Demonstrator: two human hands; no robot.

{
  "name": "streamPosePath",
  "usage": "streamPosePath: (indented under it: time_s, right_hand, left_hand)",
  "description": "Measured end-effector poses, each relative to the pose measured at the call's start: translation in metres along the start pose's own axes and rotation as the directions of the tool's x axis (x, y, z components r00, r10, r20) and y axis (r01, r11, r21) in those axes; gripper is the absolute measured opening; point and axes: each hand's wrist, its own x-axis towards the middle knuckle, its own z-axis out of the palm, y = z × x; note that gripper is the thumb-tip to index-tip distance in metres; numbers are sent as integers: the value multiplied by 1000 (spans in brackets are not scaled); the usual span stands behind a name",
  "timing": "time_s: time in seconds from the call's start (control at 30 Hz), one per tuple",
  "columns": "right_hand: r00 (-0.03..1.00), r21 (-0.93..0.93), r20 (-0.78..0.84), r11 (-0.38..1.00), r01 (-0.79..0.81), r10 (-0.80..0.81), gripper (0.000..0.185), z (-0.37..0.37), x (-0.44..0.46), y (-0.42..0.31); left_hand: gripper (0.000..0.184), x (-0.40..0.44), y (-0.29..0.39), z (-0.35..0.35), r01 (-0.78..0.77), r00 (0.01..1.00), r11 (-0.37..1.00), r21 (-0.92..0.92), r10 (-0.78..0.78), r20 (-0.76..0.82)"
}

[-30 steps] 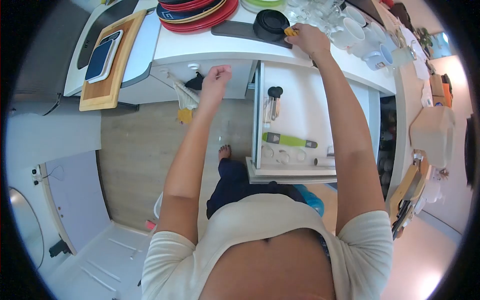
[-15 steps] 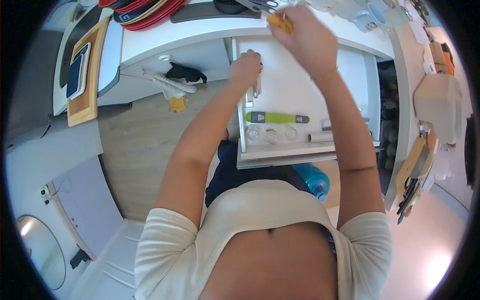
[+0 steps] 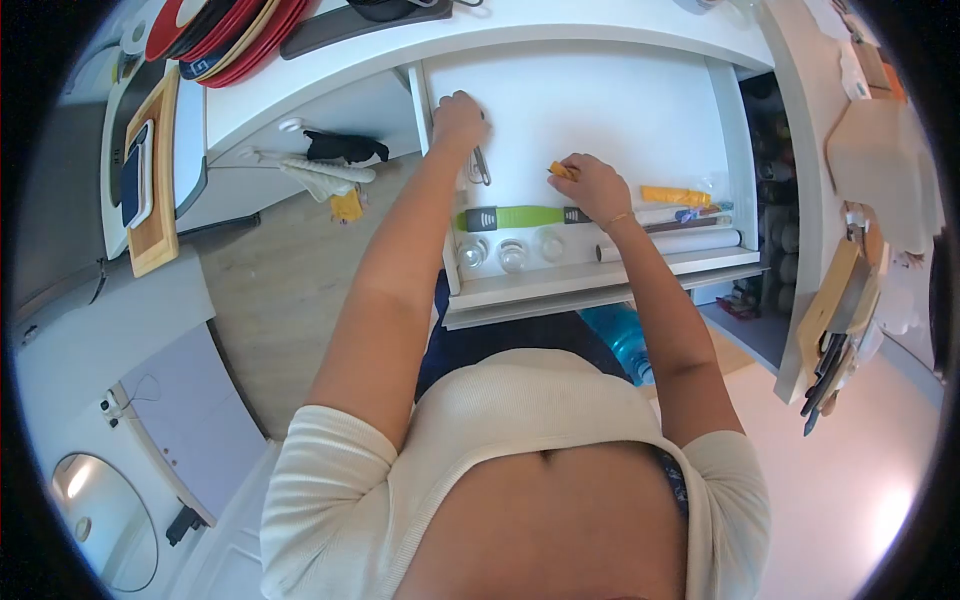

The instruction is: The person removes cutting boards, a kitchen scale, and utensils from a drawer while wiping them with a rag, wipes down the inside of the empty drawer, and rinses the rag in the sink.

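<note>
My left hand [image 3: 460, 122] is inside the open drawer [image 3: 600, 90] by its left wall, fingers curled. A slim metal utensil with a looped end [image 3: 481, 166] shows just below it; what the fingers close on is hidden. Over the middle of the drawer, my right hand [image 3: 597, 190] pinches a small yellow-orange object [image 3: 563, 171] whose kind I cannot make out. Below that hand lies a green tool with grey ends [image 3: 522, 217]. Small glass jars [image 3: 513, 256] stand along the drawer's front, left of a pale roll [image 3: 690, 243]. A yellow packet [image 3: 676, 195] lies to the right.
Stacked red and dark plates [image 3: 235, 40] and a dark grey tray [image 3: 365, 28] sit on the counter [image 3: 500, 38] behind the drawer. A phone [image 3: 140, 172] rests on a wooden board [image 3: 165, 200] at left. Knives [image 3: 825, 370] hang at right; a blue bottle [image 3: 622, 340] stands below the drawer.
My right hand has come down from above the counter's edge into the drawer, still with the yellow-orange object. The view has shifted; my left hand stays by the drawer's left wall.
</note>
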Motion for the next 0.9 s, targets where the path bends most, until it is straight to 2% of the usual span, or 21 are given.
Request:
streamPosePath:
  time_s: [0.1, 0.13, 0.2, 0.23, 0.3, 0.33, 0.4, 0.43, 0.5, 0.53, 0.57, 0.6, 0.63, 0.67, 0.7, 0.73, 0.77, 0.8, 0.87, 0.9]
  right_hand:
    - [999, 57, 2, 998, -38, 38, 37, 1, -4, 7]
    - [1000, 93, 2, 996, -16, 15, 38, 3, -5, 8]
    - [1000, 132, -4, 991, 8, -8, 39, 4, -4, 9]
    - [999, 156, -23, 986, 50, -47, 38, 5, -3, 8]
    - [996, 182, -46, 979, 89, -82, 37, 8, 0, 3]
    - [993, 196, -51, 974, 113, -105, 38, 8, 5, 0]
    - [989, 208, -61, 968, 142, -132, 39, 8, 13, -9]
    - [993, 245, -30, 962, 117, -113, 38, 8, 18, -14]
    - [995, 277, 1, 956, 100, -105, 37, 9, 26, -25]
    - [990, 146, -33, 979, 141, -137, 33, 11, 31, -30]
    - [983, 14, -63, 985, 173, -172, 30, 15, 35, -35]
    - [982, 14, -64, 984, 178, -176, 30, 21, 40, -38]
    - [962, -129, -91, 961, 243, -256, 26, 28, 45, -43]
    - [935, -271, -106, 915, 300, -338, 23, 34, 49, -46]
    - [932, -269, -107, 912, 310, -348, 23, 37, 51, -49]
    - [916, -348, -97, 875, 336, -390, 21, 39, 54, -50]
    - [898, -424, -81, 831, 361, -432, 20, 41, 56, -52]
    - [893, -421, -77, 826, 374, -443, 20, 45, 59, -52]
    - [863, -537, -61, 745, 395, -502, 18, 51, 64, -47]
    - [875, -530, -71, 761, 374, -480, 16, 51, 64, -48]
  left_hand:
    - [53, -3, -5, 5, -62, 997, 996, -70, 59, -44]
    - [53, -5, -5, 4, -63, 997, 996, -66, 60, -44]
    - [51, -8, -5, 1, -70, 997, 975, -211, 70, -9]
    - [51, -9, -5, -2, -73, 997, 975, -208, 73, -10]
    - [44, -10, -8, -5, -42, 992, 881, -472, 94, 88]
    - [44, -8, -10, -4, -45, 992, 881, -470, 96, 85]
    - [34, -8, -8, -13, -137, 985, 674, -726, 172, -26]
    - [34, -11, -6, -21, -142, 985, 674, -725, 172, -33]
    - [25, -24, -2, -45, -143, 987, 338, -930, 123, -107]
    - [25, -31, -4, -53, -147, 986, 337, -930, 119, -113]
    - [25, -39, -8, -63, -96, 993, 53, -994, 74, -92]
    - [25, -46, -13, -69, -49, 997, -236, -970, 38, -59]
    - [16, -56, -18, -74, -38, 999, -384, -923, -1, -41]
    - [16, -62, -24, -76, -45, 999, -381, -923, -5, -47]
    - [13, -66, -34, -73, 21, 1000, -567, -823, 3, 23]
    - [10, -69, -44, -71, 78, 996, -727, -682, 24, 88]
    - [9, -71, -52, -67, 74, 992, -690, -720, -21, 122]
    - [9, -75, -54, -69, 61, 993, -689, -722, -34, 117]
    - [13, -89, -57, -68, 11, 997, -542, -840, -64, 54]
    - [15, -94, -60, -69, -13, 996, -489, -872, -79, 29]
